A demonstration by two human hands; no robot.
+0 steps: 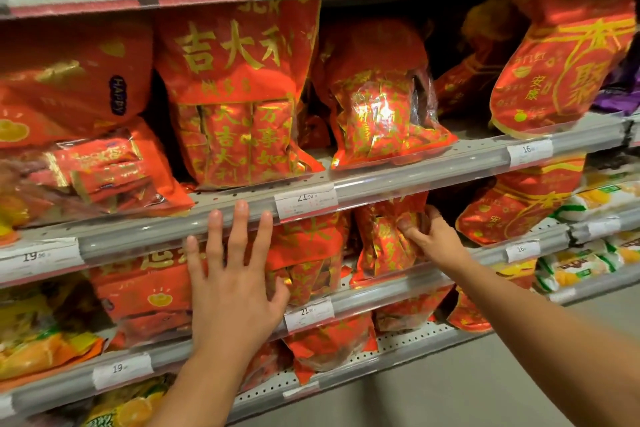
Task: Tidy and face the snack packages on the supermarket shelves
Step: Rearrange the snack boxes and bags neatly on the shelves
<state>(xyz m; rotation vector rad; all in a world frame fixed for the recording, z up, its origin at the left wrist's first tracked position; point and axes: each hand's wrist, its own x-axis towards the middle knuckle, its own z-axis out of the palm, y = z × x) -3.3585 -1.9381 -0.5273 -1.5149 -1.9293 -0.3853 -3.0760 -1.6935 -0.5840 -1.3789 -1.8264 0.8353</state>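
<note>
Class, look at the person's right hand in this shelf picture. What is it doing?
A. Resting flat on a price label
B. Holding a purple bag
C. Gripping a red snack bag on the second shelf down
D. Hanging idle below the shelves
C: the right hand has its fingers curled round the side of a red snack bag under the shelf rail.

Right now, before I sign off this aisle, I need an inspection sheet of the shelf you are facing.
Surface: grey perforated metal shelves with clear price rails.
Job's things: red-and-gold foil snack bags; one slumped bag gripped by right hand.
Clutter: purple packet at far right of red row.
Grips: left hand flat, open against a red bag.
Cables: nothing seen.
Surroundings: orange-and-yellow packets at left, grey floor below.
</note>
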